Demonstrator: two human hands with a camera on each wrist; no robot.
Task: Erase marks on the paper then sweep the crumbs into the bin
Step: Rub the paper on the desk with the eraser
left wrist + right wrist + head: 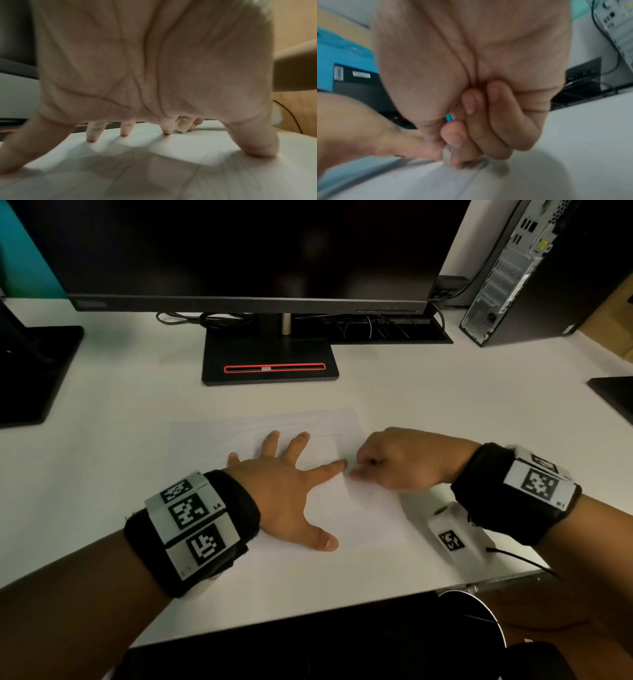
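Paper (359, 508) is lying flat on the white desk (102, 474), centre-front, at 6 o'clock from the monitor stand (270, 361). Faint pencil lines are showing on it in the left wrist view, under the palm.

Left hand (284, 491) is pressing down on the paper's left half, fingers straight and spread, tips and thumb touching the sheet, holding nothing.

Right hand (404, 460) is sitting at 3 o'clock of the left, fingers curled tight and tips down on the paper, almost touching the left index fingertip. It's pinching a small pale eraser (446, 155) against the sheet; a blue bit (449, 117) is poking out between thumb and finger. Right wrist view is blurred, so the eraser's shape isn't clear.

A white device with a black marker (455, 539) is lying at 5 o'clock of the paper, near the desk's front edge, cable attached. PC tower (513, 268) is standing at 1 o'clock, a second monitor base (30, 371) at 10 o'clock.
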